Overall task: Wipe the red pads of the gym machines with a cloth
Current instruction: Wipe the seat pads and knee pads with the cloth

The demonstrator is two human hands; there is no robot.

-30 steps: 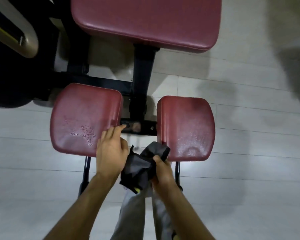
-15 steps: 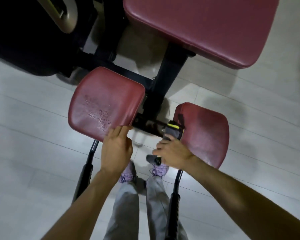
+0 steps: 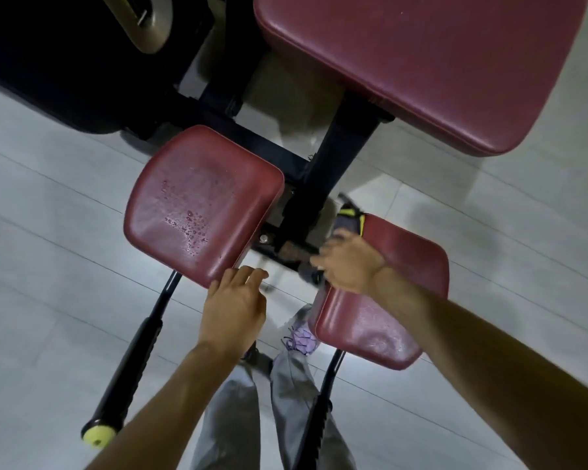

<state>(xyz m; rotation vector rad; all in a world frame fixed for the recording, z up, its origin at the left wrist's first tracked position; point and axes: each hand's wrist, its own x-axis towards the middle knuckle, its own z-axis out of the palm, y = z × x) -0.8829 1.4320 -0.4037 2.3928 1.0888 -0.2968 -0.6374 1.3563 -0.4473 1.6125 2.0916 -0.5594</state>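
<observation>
Three red pads show on the black frame (image 3: 336,157) of the gym machine: a large pad (image 3: 438,69) at the top right, a small left pad (image 3: 201,205) and a small right pad (image 3: 387,300) lower down. The frame's post runs between the two small ones.

The cloth (image 3: 348,220), dark grey with a yellow trim, lies bunched against the inner far corner of the right pad. The right hand (image 3: 350,262) sits on top of it there. Its fingers are blurred, but they appear curled round the cloth and pressing it to the pad's edge; a dark fold shows below the palm too.

The left hand (image 3: 233,310) rests at the near corner of the left pad, its fingers side by side and lightly bent, the tips touching the pad's edge. Water droplets (image 3: 190,222) speckle the middle of that pad.

A black handle (image 3: 126,378) with a yellow end cap (image 3: 97,435) slants down from under the left pad, and a second black handle (image 3: 316,425) runs down from under the right pad. Between them are grey trouser legs (image 3: 286,401) and a purple shoe (image 3: 301,337) on the pale tiled floor (image 3: 48,266).
</observation>
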